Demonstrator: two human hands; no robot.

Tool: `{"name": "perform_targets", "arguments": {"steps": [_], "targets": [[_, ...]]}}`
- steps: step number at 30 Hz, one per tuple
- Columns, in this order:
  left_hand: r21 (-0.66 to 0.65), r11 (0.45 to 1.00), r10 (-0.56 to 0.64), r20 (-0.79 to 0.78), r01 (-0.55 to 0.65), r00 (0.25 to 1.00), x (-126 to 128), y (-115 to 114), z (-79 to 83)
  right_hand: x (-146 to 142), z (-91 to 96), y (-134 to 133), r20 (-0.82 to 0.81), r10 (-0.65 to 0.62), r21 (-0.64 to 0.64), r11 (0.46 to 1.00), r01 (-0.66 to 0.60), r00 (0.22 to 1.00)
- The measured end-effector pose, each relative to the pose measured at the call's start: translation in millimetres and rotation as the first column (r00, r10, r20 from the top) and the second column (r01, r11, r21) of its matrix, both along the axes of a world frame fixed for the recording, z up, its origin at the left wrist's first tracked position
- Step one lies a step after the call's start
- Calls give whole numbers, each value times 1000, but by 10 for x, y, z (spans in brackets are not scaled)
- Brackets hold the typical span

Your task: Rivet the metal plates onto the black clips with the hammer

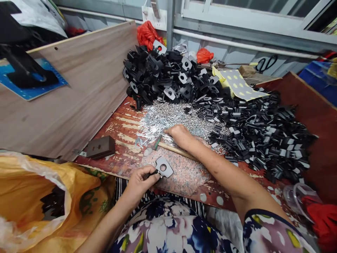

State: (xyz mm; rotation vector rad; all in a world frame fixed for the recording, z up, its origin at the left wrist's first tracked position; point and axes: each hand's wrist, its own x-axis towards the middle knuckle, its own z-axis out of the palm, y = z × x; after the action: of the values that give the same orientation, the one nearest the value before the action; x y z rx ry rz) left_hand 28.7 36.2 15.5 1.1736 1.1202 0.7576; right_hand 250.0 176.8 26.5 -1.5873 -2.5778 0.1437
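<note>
My left hand (144,180) pinches a black plastic clip part (165,168) between thumb and fingers; its flat grey face with a round hole points up, over the near edge of a speckled stone slab (184,172). My right hand (180,135) reaches into a heap of thin metal pins (151,124), its fingers drawn together at the tips. Whatever lies between those fingertips is too small to make out. Below the right wrist a hammer (179,151) rests across the slab, its wooden handle passing under my forearm and its greenish head to the left.
Behind the pins rises a large heap of black clip parts (158,70). Smaller black pieces (263,133) spread at right. A brown block (100,147) sits at left, beside a wooden board (86,80). An open yellow bag (86,186) containing dark parts stands at lower left.
</note>
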Motion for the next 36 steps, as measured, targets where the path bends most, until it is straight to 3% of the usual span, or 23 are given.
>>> {"name": "perform_targets", "arguments": {"steps": [4,9,11,13,15,18,21,27,36], "targets": [[-228,961,205,207,-157,956,-48,3,-33,-173,-91,84,29,8,18,1000,-8,1000],[-338,916,343,378,-217,860,-118,36,-27,-9,-48,61,-22,-36,73,997,38,999],[-361,902,385,431,-236,816,-139,43,-29,59,50,-94,-155,-37,105,993,53,987],[-385,884,434,463,-265,773,-140,49,-32,58,174,-375,-420,18,104,994,28,908],[-405,871,460,477,-277,749,-116,57,-35,-22,293,-721,-630,79,71,996,-44,772],[-402,884,426,486,-238,763,-46,68,-29,-228,399,-1150,-750,71,29,997,-74,657],[-393,896,400,507,-209,763,21,65,-6,-399,405,-1322,-779,83,47,996,-73,622],[-351,922,349,576,-162,739,48,15,41,-498,363,-1316,-716,173,144,985,-99,677],[-370,901,410,552,-227,726,65,-9,13,-520,415,-1378,-531,273,269,952,-146,802]]}}
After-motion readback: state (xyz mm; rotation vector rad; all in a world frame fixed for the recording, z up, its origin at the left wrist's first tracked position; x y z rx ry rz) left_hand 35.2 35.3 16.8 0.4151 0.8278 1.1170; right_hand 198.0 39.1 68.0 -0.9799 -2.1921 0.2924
